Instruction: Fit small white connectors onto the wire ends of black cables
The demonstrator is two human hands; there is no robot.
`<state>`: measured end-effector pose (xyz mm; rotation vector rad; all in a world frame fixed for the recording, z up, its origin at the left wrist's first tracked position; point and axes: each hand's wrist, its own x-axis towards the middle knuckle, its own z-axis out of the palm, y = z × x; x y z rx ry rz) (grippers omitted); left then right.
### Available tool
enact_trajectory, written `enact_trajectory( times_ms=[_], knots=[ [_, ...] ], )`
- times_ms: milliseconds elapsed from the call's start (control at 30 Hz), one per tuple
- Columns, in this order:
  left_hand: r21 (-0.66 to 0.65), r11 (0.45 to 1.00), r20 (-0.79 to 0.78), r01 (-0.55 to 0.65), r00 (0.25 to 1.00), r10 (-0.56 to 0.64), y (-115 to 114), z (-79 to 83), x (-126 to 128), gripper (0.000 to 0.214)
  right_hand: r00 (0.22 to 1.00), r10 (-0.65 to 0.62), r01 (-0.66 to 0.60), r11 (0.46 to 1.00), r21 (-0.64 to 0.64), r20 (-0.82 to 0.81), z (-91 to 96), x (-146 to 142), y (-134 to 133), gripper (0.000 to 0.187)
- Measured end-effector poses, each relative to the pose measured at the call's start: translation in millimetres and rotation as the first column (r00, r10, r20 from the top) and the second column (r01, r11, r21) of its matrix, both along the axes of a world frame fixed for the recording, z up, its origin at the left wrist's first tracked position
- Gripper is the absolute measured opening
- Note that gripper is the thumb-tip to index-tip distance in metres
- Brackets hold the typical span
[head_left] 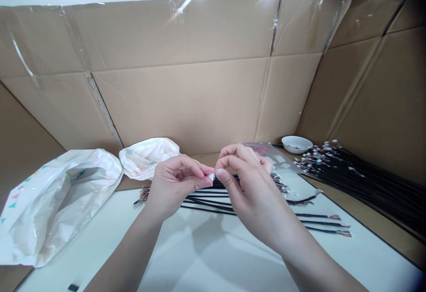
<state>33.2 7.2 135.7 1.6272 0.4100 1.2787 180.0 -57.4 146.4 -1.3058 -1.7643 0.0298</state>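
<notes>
My left hand (173, 185) and my right hand (249, 185) meet above the white table (206, 256). Both pinch a small white connector (211, 176) between thumb and forefinger. Under the hands lie several black cables (213, 203) with coloured wire ends (339, 225), stretched left to right across the table. The cable attached to the connector is hidden behind my fingers.
A large white plastic bag (49, 203) lies open at the left, a smaller one (146, 156) behind it. A small white bowl (296, 144) and a clear bag (266, 152) sit at the back right. A big bundle of black cables (366, 176) lies at the right. Cardboard walls (199, 83) surround the table.
</notes>
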Motion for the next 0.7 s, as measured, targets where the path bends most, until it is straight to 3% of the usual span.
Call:
enact_trajectory(
  times_ms=[367,533,700],
  knots=[
    [-0.025,0.998,0.086,-0.06,0.994,0.062,3,-5.4,6,0.019,0.999,-0.024,0.018,0.992,0.121,0.043,-0.8,1,-3,0.017],
    [0.017,1.0,0.162,-0.015,0.987,0.012,3,-7.7,8,0.017,0.999,-0.042,0.037,0.986,0.162,0.03,-1.7,-1,-2,0.014],
    [0.075,0.996,0.227,-0.051,0.973,0.033,3,-11.3,10,0.018,0.996,-0.091,0.084,0.957,0.276,0.012,-2.7,-3,-3,0.013]
  ],
)
